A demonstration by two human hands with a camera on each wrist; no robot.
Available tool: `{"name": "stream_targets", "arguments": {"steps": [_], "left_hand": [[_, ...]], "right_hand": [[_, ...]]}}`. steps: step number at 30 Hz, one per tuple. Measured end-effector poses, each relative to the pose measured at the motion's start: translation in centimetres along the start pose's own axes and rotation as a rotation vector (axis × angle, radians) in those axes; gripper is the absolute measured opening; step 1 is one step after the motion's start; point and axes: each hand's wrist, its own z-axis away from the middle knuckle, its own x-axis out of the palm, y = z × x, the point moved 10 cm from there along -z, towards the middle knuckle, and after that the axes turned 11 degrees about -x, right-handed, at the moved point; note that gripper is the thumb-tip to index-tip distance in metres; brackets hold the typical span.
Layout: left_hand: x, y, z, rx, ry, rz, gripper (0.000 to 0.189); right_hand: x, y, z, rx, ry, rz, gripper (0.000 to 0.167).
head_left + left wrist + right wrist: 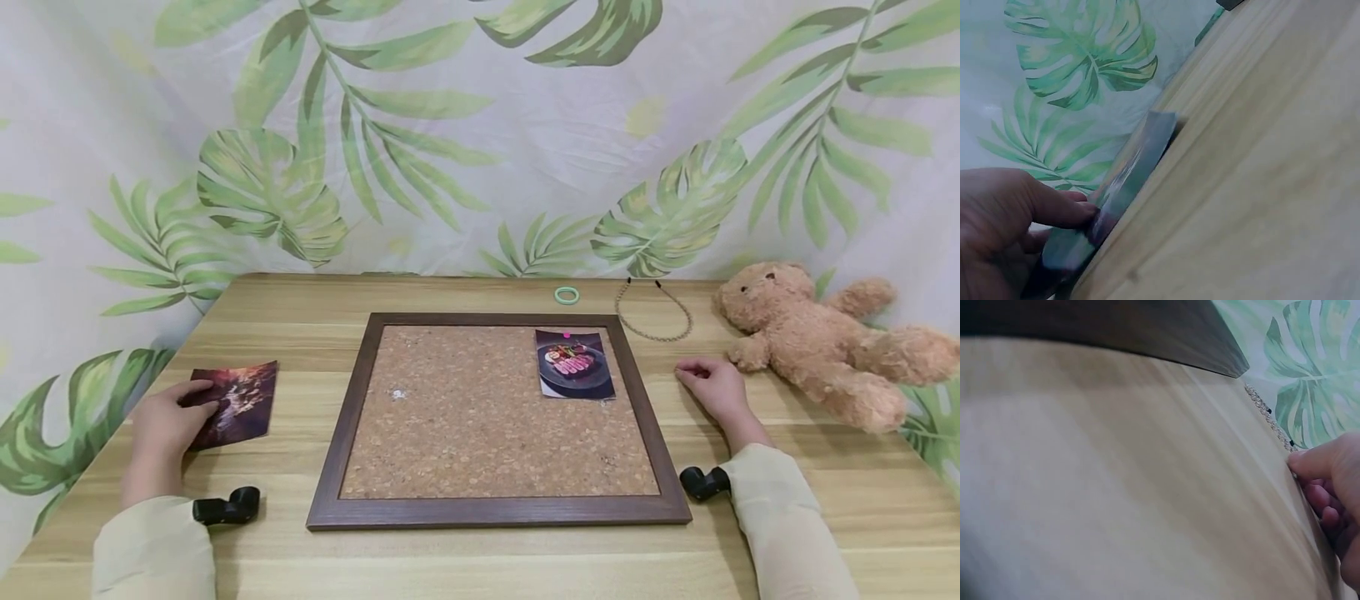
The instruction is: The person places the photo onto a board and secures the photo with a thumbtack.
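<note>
My left hand (161,421) holds a dark, glossy photo (246,402) at its left side: the thumb lies on the face and the fingers go behind. The photo is to the left of the corkboard (465,425), apart from it; I cannot tell if its far edge touches the desk (277,546). My right hand (718,390) is narrow, with fingers bent and the thumb tip close to the index finger. Whether something small is between these 2 tips, I cannot tell.

For a good grip, I think I should press lightly and near the edge, because thin paper can bend and the shiny face may take finger marks.

The corkboard is rectangular, grainy and brown, inside a smooth dark frame (337,433). In its upper right part lies 1 food picture (575,367), with 1 round pink pin (567,335) at the top edge. Farther out are a smooth green ring (557,296), a chain (662,339) curved as an open loop, and a furry plush bear (813,333). Behind the desk hangs wrinkled, leaf-printed cloth (420,250).
</note>
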Motion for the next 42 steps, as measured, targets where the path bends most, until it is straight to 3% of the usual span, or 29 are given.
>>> {"name": "stream_targets", "arguments": {"steps": [5, 10, 13, 15, 20, 25, 28, 31, 34, 38, 42], "left_hand": [[-0.2, -0.7, -0.7, -0.068, -0.022, 0.126, 0.043], [-0.1, -3.8, -3.4, -0.160, 0.019, 0.327, 0.049], [0.4, -4.8, -5.1, -0.168, 0.033, 0.408, 0.051], [1.0, -4.3, -5.8, -0.144, 0.026, 0.429, 0.052], [3.4, -0.3, -6.3, -0.022, -0.013, 0.499, 0.053], [6.3, 4.6, -5.5, 0.085, -0.071, 0.587, 0.048], [6.9, 8.5, -3.3, 0.115, -0.148, 0.629, 0.045], [6.7, 12.7, 0.0, 0.124, -0.216, 0.649, 0.045], [6.6, 15.8, 2.7, 0.113, -0.242, 0.630, 0.045], [7.9, 17.0, 3.6, 0.061, -0.267, 0.620, 0.042], [9.8, 17.4, 3.7, 0.064, -0.308, 0.553, 0.041]], "right_hand": [[-0.2, 0.4, 0.1, 0.051, 0.048, -0.034, 0.021], [-0.3, 1.0, 0.2, 0.115, 0.087, -0.190, 0.023], [-0.3, 1.1, 0.1, 0.130, 0.074, -0.313, 0.024], [-0.2, 1.1, 0.1, 0.149, 0.054, -0.373, 0.026], [-0.3, 0.7, 0.1, 0.208, -0.004, -0.391, 0.030], [-0.9, -1.3, -1.0, 0.129, 0.011, -0.459, 0.024], [-0.7, -1.9, -2.1, 0.078, 0.038, -0.590, 0.014], [-0.7, -3.2, -3.2, 0.052, 0.046, -0.602, 0.013], [-1.0, -5.3, -4.0, 0.049, 0.057, -0.569, 0.015], [-0.5, -7.3, -5.1, 0.024, 0.036, -0.607, 0.018], [0.9, -9.0, -5.9, 0.001, -0.034, -0.631, 0.027]]}}
